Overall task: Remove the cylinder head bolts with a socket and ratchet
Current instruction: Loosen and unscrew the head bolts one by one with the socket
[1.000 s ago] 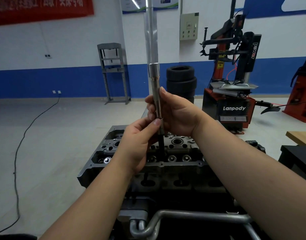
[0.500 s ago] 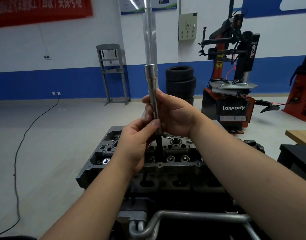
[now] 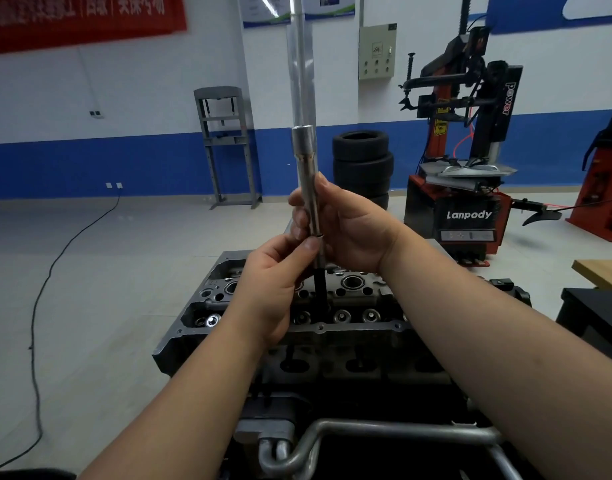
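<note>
Frame centre: long socket (image 3: 307, 188) held upright over cylinder head (image 3: 349, 306), gripped by right hand (image 3: 346, 230); bolt (image 3: 321, 289) below pinched by left hand (image 3: 273, 282). Tyre stack (image 3: 362, 164) and tyre changer (image 3: 467, 161) stand behind, upper right.

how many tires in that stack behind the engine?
3 clearly visible, piled in one stack on the floor by the blue wall stripe: top, middle, lower. A fourth may sit at the bottom, partly hidden behind the right hand.
</note>
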`<state>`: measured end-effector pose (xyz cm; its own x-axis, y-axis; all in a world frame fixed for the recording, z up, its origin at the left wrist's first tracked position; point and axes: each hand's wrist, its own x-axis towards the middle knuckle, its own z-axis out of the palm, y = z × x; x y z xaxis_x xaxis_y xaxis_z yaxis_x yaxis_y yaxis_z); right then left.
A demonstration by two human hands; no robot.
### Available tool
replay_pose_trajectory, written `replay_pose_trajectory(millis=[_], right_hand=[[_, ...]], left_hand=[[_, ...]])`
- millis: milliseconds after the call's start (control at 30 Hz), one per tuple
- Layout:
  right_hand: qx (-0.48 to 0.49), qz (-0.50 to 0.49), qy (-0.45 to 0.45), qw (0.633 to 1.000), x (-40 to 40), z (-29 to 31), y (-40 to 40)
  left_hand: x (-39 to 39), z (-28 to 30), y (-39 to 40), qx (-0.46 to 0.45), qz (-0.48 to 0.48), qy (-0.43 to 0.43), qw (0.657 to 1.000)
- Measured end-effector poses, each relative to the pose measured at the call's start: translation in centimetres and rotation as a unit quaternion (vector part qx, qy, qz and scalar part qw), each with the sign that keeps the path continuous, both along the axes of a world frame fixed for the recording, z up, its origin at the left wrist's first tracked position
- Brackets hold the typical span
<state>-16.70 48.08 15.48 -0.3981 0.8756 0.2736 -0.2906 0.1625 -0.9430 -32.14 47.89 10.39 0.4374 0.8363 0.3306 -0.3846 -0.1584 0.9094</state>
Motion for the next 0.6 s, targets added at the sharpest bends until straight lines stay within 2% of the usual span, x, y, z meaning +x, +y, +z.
replay_pose_trajectory(millis=[167,367,600], right_hand=[[0.027,0.008,0.007,1.0,-0.08,-0.11,0.07],[-0.009,-0.016,-0.005,1.0,0.18,0.03,-0.09],[0.02,0.005,0.017,1.0,-0.06,-0.12,-0.02]], left_hand=[[0.12,-0.12,0.2,0.005,0.007,0.005,1.0],[-0.31,-0.01,0.29,-0.018,-0.036,-0.01,0.999],[0.27,-0.3,0.36,0.011,0.003,-0.001,1.0]])
